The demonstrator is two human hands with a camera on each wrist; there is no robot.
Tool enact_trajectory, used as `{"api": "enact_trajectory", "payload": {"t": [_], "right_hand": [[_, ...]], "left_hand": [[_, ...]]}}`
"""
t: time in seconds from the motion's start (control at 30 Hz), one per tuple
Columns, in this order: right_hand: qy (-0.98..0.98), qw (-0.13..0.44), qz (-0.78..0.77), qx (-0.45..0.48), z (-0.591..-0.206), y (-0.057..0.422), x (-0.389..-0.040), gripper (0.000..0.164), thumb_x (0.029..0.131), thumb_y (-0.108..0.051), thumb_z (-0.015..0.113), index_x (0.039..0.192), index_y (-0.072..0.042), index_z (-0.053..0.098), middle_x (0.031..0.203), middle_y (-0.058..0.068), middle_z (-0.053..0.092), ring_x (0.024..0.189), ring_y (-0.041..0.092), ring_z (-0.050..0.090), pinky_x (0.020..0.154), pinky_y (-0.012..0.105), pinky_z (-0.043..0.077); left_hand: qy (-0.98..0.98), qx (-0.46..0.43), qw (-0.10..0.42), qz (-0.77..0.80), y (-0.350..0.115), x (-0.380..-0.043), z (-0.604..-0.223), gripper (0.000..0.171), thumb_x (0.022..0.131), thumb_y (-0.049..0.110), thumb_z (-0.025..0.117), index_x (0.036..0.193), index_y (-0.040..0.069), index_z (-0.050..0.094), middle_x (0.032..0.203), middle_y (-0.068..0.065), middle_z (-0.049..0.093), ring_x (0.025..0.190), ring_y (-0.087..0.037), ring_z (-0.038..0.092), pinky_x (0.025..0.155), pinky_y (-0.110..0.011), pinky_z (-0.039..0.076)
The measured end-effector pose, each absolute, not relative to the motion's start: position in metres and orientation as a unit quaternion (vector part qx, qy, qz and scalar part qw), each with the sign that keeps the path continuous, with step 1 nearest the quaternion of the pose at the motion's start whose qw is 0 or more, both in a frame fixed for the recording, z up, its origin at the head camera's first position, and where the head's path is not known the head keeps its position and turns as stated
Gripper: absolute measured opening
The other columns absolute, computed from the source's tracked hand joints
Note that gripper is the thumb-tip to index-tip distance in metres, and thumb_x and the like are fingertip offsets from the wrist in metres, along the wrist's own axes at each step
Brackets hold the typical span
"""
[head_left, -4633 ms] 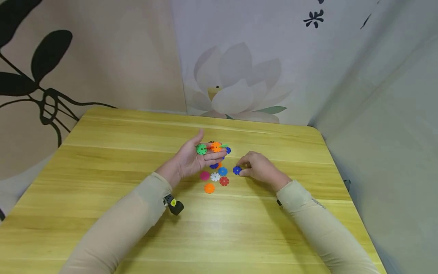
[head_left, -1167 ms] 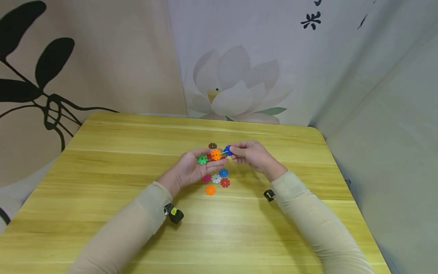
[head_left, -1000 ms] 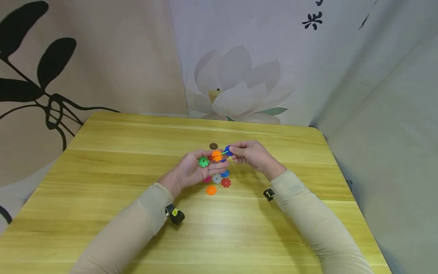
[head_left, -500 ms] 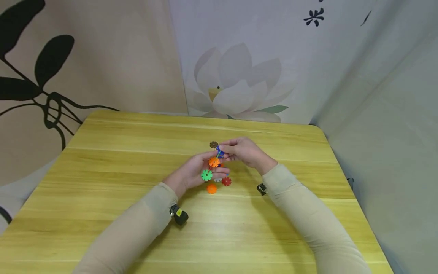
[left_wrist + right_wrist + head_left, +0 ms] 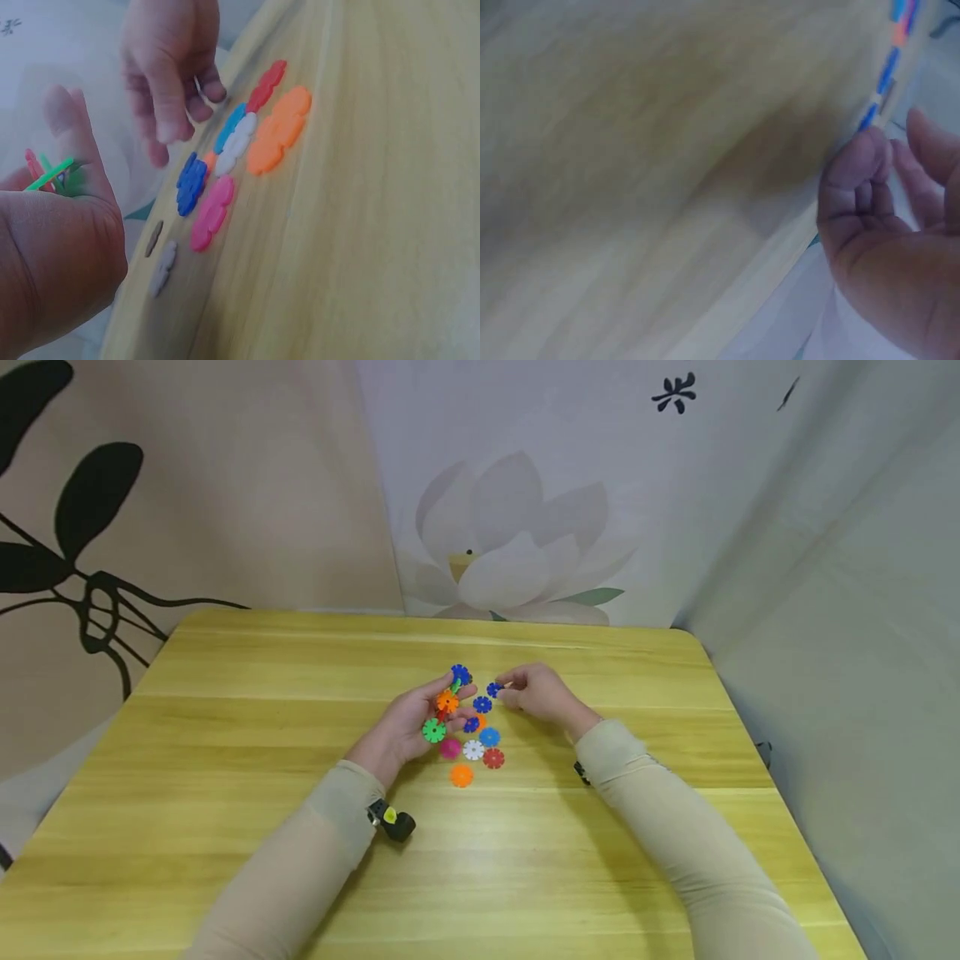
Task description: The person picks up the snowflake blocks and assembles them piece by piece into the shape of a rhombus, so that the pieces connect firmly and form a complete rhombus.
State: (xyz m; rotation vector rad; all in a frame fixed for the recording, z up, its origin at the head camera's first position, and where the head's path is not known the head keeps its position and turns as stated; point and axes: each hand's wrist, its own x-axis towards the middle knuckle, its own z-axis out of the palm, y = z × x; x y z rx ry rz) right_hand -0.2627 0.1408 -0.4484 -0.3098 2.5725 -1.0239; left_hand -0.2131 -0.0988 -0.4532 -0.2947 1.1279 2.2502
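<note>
A chain of slotted plastic snowflake discs is held in my left hand (image 5: 401,731), between thumb and fingers. It runs from a blue disc (image 5: 460,674) at the top through a green one edge-on, an orange disc (image 5: 447,702) and a red one edge-on to a green disc (image 5: 434,731). In the left wrist view only green and red edges (image 5: 51,174) show beside the thumb. My right hand (image 5: 542,695) hovers low over the table, its loosely bent fingertips right at a loose blue disc (image 5: 493,690). The right wrist view shows thumb and forefinger (image 5: 859,161) apart.
Loose discs lie on the wooden table (image 5: 600,877) between and below the hands: more blue ones (image 5: 482,704), a light blue (image 5: 490,737), a white (image 5: 473,750), a pink (image 5: 450,748), a red (image 5: 493,758) and an orange one (image 5: 461,776). Printed curtains stand behind the table.
The right hand picked up a blue disc and joined it to the chain's end. It has since let go and moved right; the left hand now holds the chain, turned more upright.
</note>
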Motion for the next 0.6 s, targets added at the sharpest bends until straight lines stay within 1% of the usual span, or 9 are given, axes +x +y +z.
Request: {"api": "enact_trajectory", "payload": {"t": [0.07,0.1,0.13,0.2,0.27,0.37,0.47,0.53,0.6], "right_hand": [[0.922,0.167,-0.311,-0.16,-0.451,0.136,-0.263,0.036,0.105,-0.025,0.072,0.14,-0.015,0.072,0.118,0.008,0.074,0.101,0.022,0.063,0.089,0.036,0.059],[0.926,0.161,-0.288,-0.183,-0.452,0.134,-0.263,0.038,0.104,-0.024,0.073,0.141,-0.016,0.071,0.124,0.007,0.074,0.106,0.022,0.063,0.094,0.037,0.059],[0.928,0.158,-0.271,-0.203,-0.453,0.131,-0.263,0.038,0.103,-0.023,0.074,0.141,-0.016,0.072,0.125,0.008,0.074,0.108,0.023,0.064,0.097,0.039,0.058],[0.932,0.149,-0.237,-0.232,-0.454,0.127,-0.263,0.038,0.102,-0.022,0.075,0.14,-0.016,0.073,0.127,0.008,0.074,0.11,0.024,0.063,0.099,0.041,0.058],[0.936,0.139,-0.211,-0.245,-0.453,0.126,-0.262,0.036,0.101,-0.022,0.076,0.137,-0.016,0.075,0.123,0.007,0.072,0.107,0.023,0.063,0.097,0.04,0.058],[0.939,0.13,-0.195,-0.251,-0.451,0.126,-0.262,0.03,0.099,-0.02,0.079,0.128,-0.012,0.078,0.117,0.007,0.069,0.104,0.022,0.062,0.097,0.039,0.058],[0.936,0.134,-0.217,-0.243,-0.448,0.127,-0.261,0.018,0.099,-0.018,0.079,0.114,-0.008,0.077,0.11,0.007,0.071,0.099,0.021,0.063,0.095,0.039,0.059],[0.933,0.136,-0.247,-0.223,-0.448,0.129,-0.261,0.013,0.099,-0.019,0.079,0.107,-0.009,0.074,0.104,0.006,0.072,0.094,0.02,0.062,0.09,0.037,0.058],[0.928,0.137,-0.287,-0.193,-0.448,0.132,-0.258,0.012,0.1,-0.022,0.078,0.104,-0.011,0.074,0.099,0.005,0.074,0.09,0.019,0.062,0.085,0.036,0.057]], "left_hand": [[0.424,-0.118,0.294,0.849,-0.099,-0.213,-0.453,0.052,0.112,0.041,0.056,0.157,0.018,0.045,0.153,-0.01,0.064,0.08,-0.016,0.078,0.068,-0.02,0.065],[0.423,-0.118,0.294,0.849,-0.098,-0.213,-0.453,0.051,0.112,0.042,0.056,0.155,0.017,0.046,0.144,-0.008,0.07,0.079,-0.016,0.078,0.068,-0.021,0.065],[0.419,-0.119,0.295,0.85,-0.098,-0.213,-0.453,0.049,0.111,0.042,0.057,0.152,0.016,0.049,0.135,-0.007,0.074,0.078,-0.017,0.079,0.068,-0.021,0.066],[0.414,-0.117,0.298,0.852,-0.097,-0.211,-0.453,0.046,0.111,0.042,0.058,0.147,0.013,0.052,0.117,-0.005,0.079,0.076,-0.017,0.079,0.067,-0.022,0.066],[0.408,-0.113,0.303,0.854,-0.095,-0.21,-0.453,0.042,0.111,0.041,0.057,0.142,0.013,0.054,0.109,-0.004,0.08,0.075,-0.018,0.079,0.067,-0.022,0.066],[0.403,-0.115,0.303,0.855,-0.093,-0.209,-0.452,0.038,0.112,0.04,0.056,0.138,0.013,0.055,0.108,-0.005,0.077,0.075,-0.02,0.079,0.067,-0.023,0.066],[0.406,-0.128,0.295,0.856,-0.095,-0.209,-0.451,0.035,0.112,0.039,0.055,0.136,0.013,0.056,0.111,-0.006,0.077,0.077,-0.02,0.08,0.067,-0.024,0.067],[0.408,-0.132,0.289,0.856,-0.097,-0.209,-0.451,0.034,0.113,0.038,0.054,0.136,0.013,0.056,0.112,-0.007,0.078,0.079,-0.021,0.081,0.067,-0.024,0.067],[0.412,-0.129,0.287,0.855,-0.099,-0.208,-0.451,0.034,0.114,0.037,0.053,0.136,0.011,0.056,0.112,-0.007,0.078,0.08,-0.02,0.081,0.068,-0.024,0.067]]}}
